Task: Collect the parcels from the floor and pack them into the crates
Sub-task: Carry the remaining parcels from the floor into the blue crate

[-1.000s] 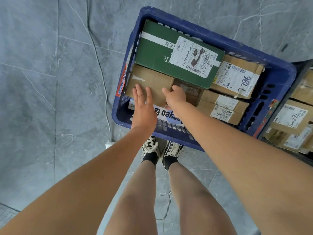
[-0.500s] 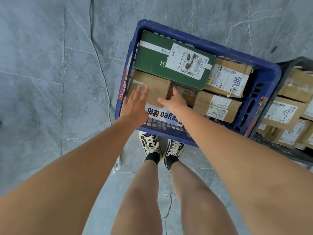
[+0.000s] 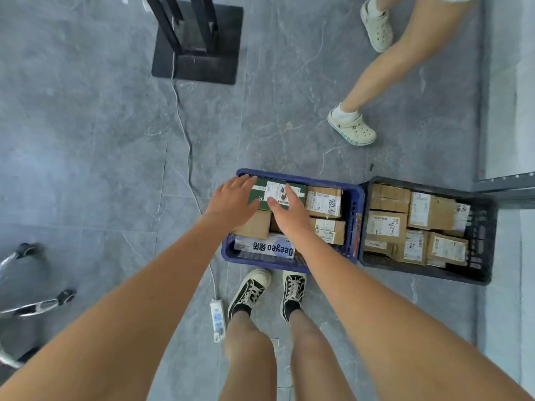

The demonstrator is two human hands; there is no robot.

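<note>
Nearest, a white power strip (image 3: 217,319) is lying on the grey floor (image 3: 86,146) beside the person's sneakers. Both the left hand (image 3: 233,198) and right hand (image 3: 286,211) are hovering released, fingers straight, over the parcels (image 3: 324,202) sitting packed in the blue crate (image 3: 354,227). The black crate (image 3: 480,250) is standing just beside it, also filled, while another person's legs (image 3: 385,68) are showing farther off.

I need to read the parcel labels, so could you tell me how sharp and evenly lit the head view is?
Head view: light even and soft, no glare; wide-angle bending stretches the forearms at the edges; labels in the blue crate and black crate look soft, only large print legible; both hands slightly blurred.
</note>
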